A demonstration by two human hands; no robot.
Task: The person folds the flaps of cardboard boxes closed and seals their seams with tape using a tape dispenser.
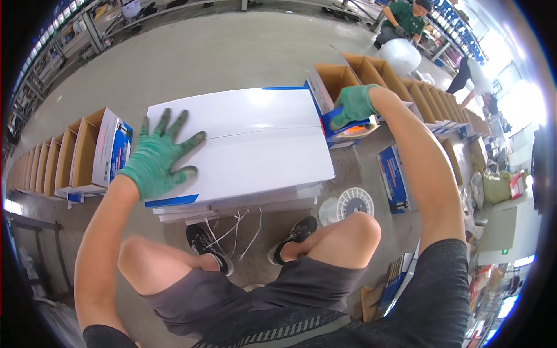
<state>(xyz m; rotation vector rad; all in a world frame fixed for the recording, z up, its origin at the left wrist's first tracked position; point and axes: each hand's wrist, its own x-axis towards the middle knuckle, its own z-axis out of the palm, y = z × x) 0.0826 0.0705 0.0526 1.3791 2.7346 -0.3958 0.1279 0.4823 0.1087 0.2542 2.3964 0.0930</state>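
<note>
In front of me lies a white cardboard carton [255, 156] with blue corner strips, its two top flaps folded shut and meeting at a seam. My left hand [156, 156], in a green glove with dark-stained fingertips, presses flat on its left part with fingers spread. At the carton's right end my right hand [356, 107], also green-gloved, is closed around a blue tape dispenser [350, 124], which sits against that edge by the seam. Some orange shows below the dispenser. The carton rests on a stack of flat white cardboard, with loose white straps [237, 223] hanging off the near side.
Rows of opened cartons stand on the left [87, 153] and right [371, 72]. Near my right knee lies a white plastic reel [355, 203]. A blue-and-white carton [394, 178] stands beyond it. A co-worker [406, 20] crouches at the far right beside a white bundle; another person bends nearby.
</note>
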